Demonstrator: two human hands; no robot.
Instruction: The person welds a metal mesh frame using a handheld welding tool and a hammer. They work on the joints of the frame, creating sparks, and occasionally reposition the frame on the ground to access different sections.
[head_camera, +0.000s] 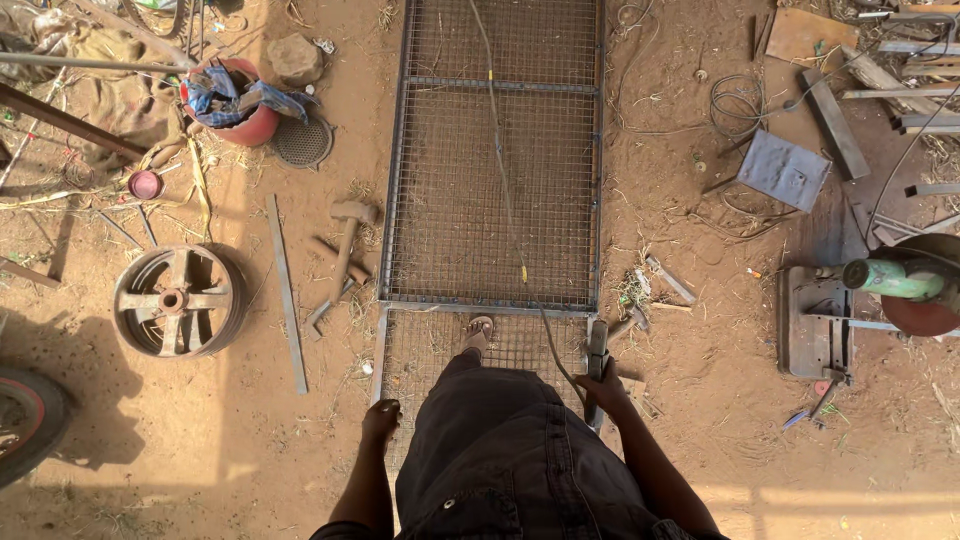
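A long metal frame filled with wire mesh (497, 190) lies flat on the sandy ground in front of me. My sandalled foot (478, 335) stands on its near section. My left hand (381, 420) is closed on the frame's near left corner. My right hand (603, 392) grips a dark tool handle (597, 350) at the frame's right rail. A thin cable (500, 150) runs from that tool up across the mesh. My dark trousers hide the frame's nearest edge.
A mallet (350, 240) and a flat metal bar (287, 292) lie left of the frame, beside a wheel rim (178, 300). A red basin with rags (235, 100) sits at top left. A cut-off saw (880, 300) and steel offcuts (830, 120) stand to the right.
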